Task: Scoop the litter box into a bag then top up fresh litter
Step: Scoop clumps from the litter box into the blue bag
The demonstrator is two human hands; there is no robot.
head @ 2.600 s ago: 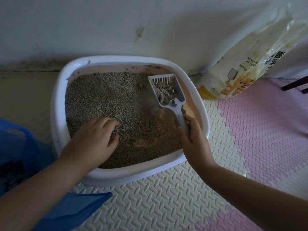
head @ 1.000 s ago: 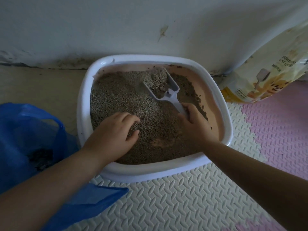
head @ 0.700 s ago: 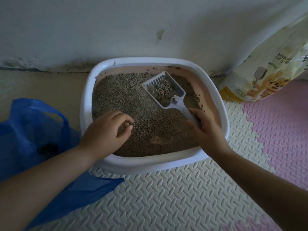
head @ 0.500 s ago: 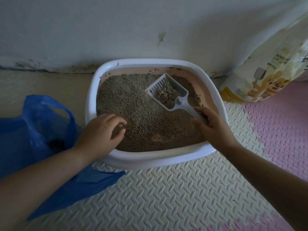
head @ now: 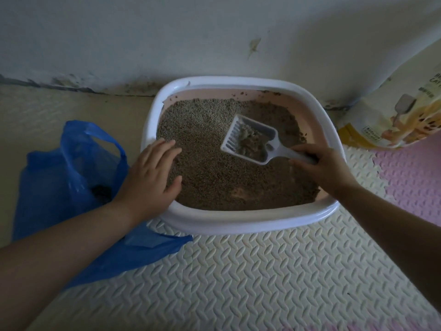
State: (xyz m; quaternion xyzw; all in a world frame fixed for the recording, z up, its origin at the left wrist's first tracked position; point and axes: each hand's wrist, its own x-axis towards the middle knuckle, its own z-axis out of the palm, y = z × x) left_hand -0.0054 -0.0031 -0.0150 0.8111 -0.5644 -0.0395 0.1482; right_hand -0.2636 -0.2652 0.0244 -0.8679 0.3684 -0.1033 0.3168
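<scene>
The box (head: 250,225) is of smooth plastic; its white rim is glossy and its pink inner wall looks more matt. The litter (head: 202,139) is a rough, grainy mass of small grey-brown granules, with some clumps. The scoop (head: 272,139) is of pale, smooth, hard plastic with a light shine. The blue bag (head: 55,168) is a thin plastic film, wrinkled and half transparent. The mat (head: 250,278) looks like matt foam, embossed with a leaf-like relief. The sack (head: 386,115) has a smooth printed skin with a soft gloss. The wall (head: 167,37) is matt paint, stained near the bottom.
</scene>
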